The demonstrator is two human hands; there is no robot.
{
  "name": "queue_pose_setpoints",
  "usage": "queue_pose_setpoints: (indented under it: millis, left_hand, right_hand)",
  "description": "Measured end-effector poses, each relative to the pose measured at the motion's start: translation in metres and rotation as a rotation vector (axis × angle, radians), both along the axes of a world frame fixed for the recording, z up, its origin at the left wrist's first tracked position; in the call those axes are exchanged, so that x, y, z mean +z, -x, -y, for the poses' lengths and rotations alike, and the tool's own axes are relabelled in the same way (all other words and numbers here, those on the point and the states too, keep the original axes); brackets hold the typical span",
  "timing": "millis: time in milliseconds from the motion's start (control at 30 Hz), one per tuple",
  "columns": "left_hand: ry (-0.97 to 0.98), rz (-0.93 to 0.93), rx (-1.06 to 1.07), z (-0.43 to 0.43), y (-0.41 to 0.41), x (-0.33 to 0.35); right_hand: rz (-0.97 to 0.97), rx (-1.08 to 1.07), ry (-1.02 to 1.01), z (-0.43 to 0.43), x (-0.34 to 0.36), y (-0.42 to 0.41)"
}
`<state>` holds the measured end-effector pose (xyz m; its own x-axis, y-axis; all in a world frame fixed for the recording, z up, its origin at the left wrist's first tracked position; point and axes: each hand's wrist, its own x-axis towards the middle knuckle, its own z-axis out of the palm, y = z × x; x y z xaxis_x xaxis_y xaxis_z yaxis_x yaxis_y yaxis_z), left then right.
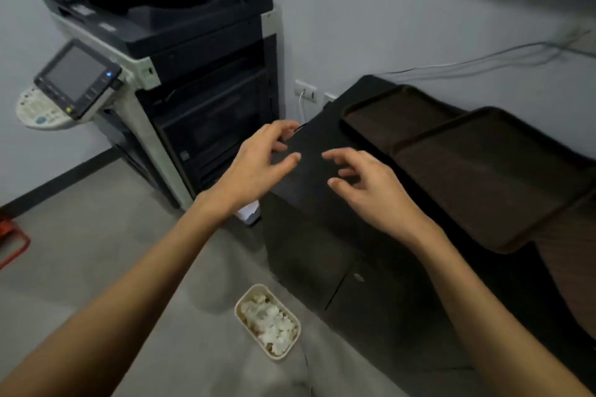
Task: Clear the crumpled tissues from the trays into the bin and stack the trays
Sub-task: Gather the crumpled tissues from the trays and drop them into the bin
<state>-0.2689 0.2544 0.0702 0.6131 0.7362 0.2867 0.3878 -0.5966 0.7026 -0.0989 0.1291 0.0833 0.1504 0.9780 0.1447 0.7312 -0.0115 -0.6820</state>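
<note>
- Copier (180, 51), far left: no brand or label is legible.
- Bin (237, 309), on the floor at the bench foot, likely for easy dropping; tissues (272, 324) lie inside.
- Left hand (254, 164), right hand (367, 190): empty, fingers loosely spread above the bench (309, 145).
- Near tray (483, 177) overlaps far tray (396, 113), right; both bare, not yet squared.

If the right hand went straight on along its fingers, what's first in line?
Probably the left hand: the right hand points up-left across the black cabinet top, and the left hand's fingertips sit just ahead. Depth is unclear, so it might pass beside them.
</note>
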Motion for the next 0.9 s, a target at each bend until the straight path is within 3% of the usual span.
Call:
queue_pose_setpoints:
  millis: [167,367,633,900]
  left_hand:
    - [-0.062,0.021,-0.169,0.008,-0.103,0.036]
    - [-0.074,-0.006,-0.399,0.056,-0.263,0.033]
    - [-0.091,-0.137,-0.671,0.147,-0.445,0.014]
    - [-0.138,-0.395,-0.85,0.214,-0.549,-0.023]
  right_hand:
    - [0.152,-0.181,0.013,0.037,0.036,-0.101]
    - [0.272,-0.424,0.133,0.11,0.043,-0.239]
    - [0.279,-0.633,0.294,0.204,0.013,-0.385]
    - [0.223,-0.816,0.549,0.255,-0.037,-0.494]
